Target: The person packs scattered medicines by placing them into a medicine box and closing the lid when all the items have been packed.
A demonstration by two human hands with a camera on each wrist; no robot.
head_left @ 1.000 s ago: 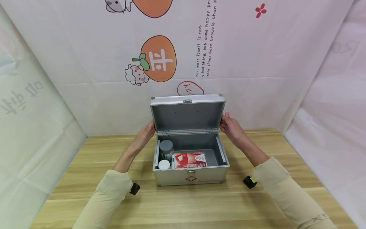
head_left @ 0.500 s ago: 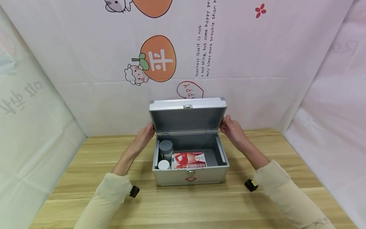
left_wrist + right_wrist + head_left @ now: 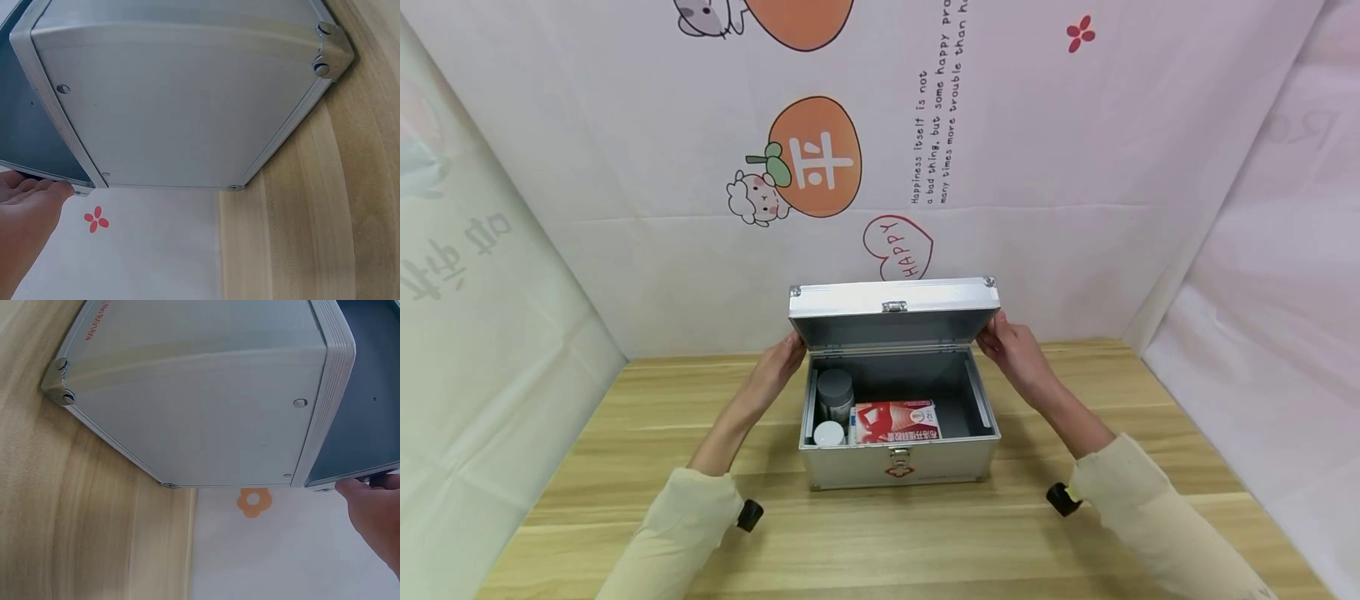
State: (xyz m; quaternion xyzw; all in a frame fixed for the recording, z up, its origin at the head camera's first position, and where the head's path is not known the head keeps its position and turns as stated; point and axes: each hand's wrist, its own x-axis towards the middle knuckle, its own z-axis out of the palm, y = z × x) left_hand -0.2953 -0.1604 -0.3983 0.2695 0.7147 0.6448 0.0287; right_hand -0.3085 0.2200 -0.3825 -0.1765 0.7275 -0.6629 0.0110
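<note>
A silver metal first-aid box (image 3: 940,467) with a red cross on its front stands on the wooden table, in the middle of the head view. Its lid (image 3: 842,297) is partly raised and tilts forward over the back of the box. My left hand (image 3: 775,367) holds the lid's left side near the hinge, and my right hand (image 3: 1015,354) holds its right side. Both wrist views show fingers bent at the lid's edge, partly hidden behind it. Inside are a dark-capped bottle (image 3: 835,392), a white-capped bottle (image 3: 829,433) and a red and white medicine carton (image 3: 897,422).
A white printed cloth (image 3: 1037,150) hangs as a wall close behind the box. More white cloth closes off the left and right sides. The wooden tabletop (image 3: 895,542) extends in front of the box and to both sides.
The lid has swung forward and down, from nearly upright to a lower tilt over the box. Both hands have sunk slightly with it. The box and its contents stay in place.
</note>
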